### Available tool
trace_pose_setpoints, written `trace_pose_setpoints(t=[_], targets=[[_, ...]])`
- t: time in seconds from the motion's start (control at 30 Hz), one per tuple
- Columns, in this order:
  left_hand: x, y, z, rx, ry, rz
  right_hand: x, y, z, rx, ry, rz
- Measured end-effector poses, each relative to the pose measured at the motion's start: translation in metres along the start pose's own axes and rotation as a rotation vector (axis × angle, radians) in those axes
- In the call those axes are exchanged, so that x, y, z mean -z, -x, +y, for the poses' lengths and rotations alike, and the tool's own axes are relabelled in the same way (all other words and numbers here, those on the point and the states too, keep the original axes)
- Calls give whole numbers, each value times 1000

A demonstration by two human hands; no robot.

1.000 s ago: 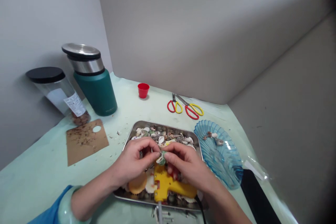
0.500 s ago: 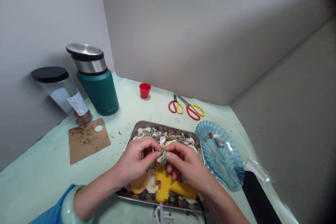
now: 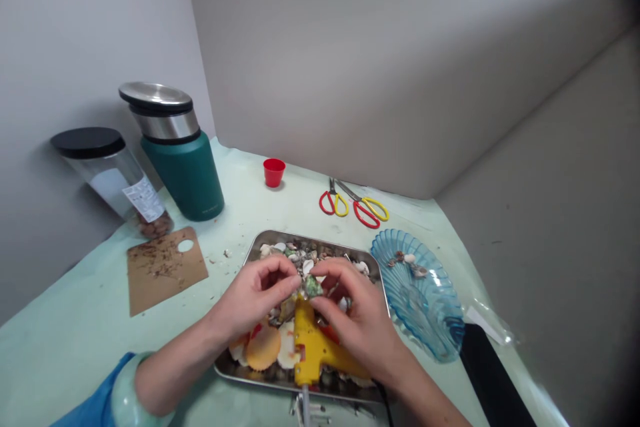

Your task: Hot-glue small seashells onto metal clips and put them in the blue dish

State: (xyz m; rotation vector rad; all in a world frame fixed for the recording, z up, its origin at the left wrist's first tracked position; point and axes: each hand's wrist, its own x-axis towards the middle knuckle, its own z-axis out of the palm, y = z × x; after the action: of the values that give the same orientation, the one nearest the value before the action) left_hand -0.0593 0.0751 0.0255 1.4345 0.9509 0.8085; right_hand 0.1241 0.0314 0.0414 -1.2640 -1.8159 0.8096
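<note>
Between the thumb and fingers of my right hand (image 3: 357, 310) is a small green-and-white shell (image 3: 313, 286). My left hand (image 3: 263, 293) is pinched closed just left of it; whatever its fingertips hold is too small to make out. Both hands are above a metal tray (image 3: 233, 371) filled with many shells. A yellow glue gun (image 3: 309, 347) lies across the tray below my fingers, its nozzle hidden near them and a glue stick poking out toward me. An orange scallop shell (image 3: 263, 347) rests in the tray near my left wrist.
To the right stands a blue shell-shaped dish (image 3: 425, 307) with a few small shells. Behind the tray lie two pairs of scissors (image 3: 369, 210) and a red cup (image 3: 274, 173). On the left are a green bottle (image 3: 187, 177), a jar (image 3: 117, 180) and a brown board (image 3: 165, 273) with crumbs.
My hands have drawn slightly apart at the fingertips. The green shell has turned and moved up a little with my right hand, whose thumb has lowered. The view has shifted slightly.
</note>
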Motion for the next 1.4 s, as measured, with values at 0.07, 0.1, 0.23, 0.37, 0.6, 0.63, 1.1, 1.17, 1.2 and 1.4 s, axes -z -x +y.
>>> trace_pose_setpoints(t=[0.07,0.1,0.23,0.37,0.6,0.63,1.1,1.17,1.2,1.4], targets=[[0,0,2,-7,-20,-12,-2,1,3,63,48,-8],[0,0,2,-1,-20,-17,-3,1,3,87,66,-11],[-1,1,2,29,-2,-40,-4,2,2,107,87,-39],[-1,1,2,34,-28,-35,-3,1,-1,93,70,-55],[-3,3,2,-200,-266,37,-2,0,1,114,95,-46],[-4,4,1,-215,-277,43,-1,-1,1,126,97,-48],[-4,2,-2,-69,-166,66,-2,1,3,150,94,-70],[-4,1,-3,-10,-91,74,-1,1,2,136,87,-68],[-5,1,-3,5,-65,76,-1,1,2,127,83,-65],[-5,2,-3,-10,-20,72,0,0,3,-13,-23,-19]])
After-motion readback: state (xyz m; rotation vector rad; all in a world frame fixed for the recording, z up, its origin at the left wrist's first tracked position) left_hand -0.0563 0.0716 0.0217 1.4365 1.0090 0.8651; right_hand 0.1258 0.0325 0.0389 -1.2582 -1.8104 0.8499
